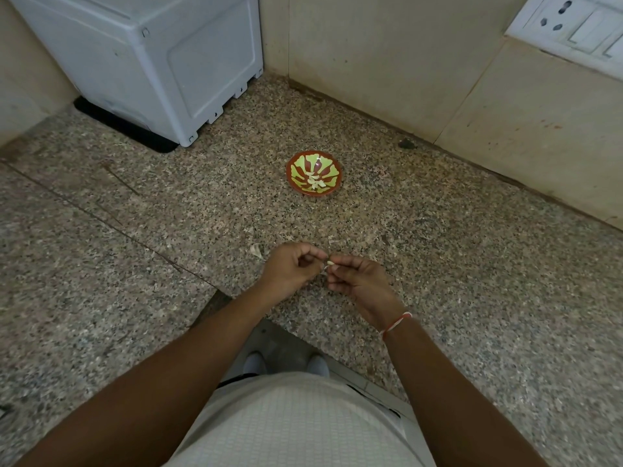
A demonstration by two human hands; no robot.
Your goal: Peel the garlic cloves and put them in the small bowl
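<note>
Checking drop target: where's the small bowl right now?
Head view: the small bowl sits on the granite counter, centre and slightly right, beyond both hands, near the tiled back wall.

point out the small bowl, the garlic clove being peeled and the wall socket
small bowl [292,173]: head view, on its left rim.
garlic clove [330,263]: head view, on its pale tip between both hands.
wall socket [553,20]: head view, on its white faceplate.
</note>
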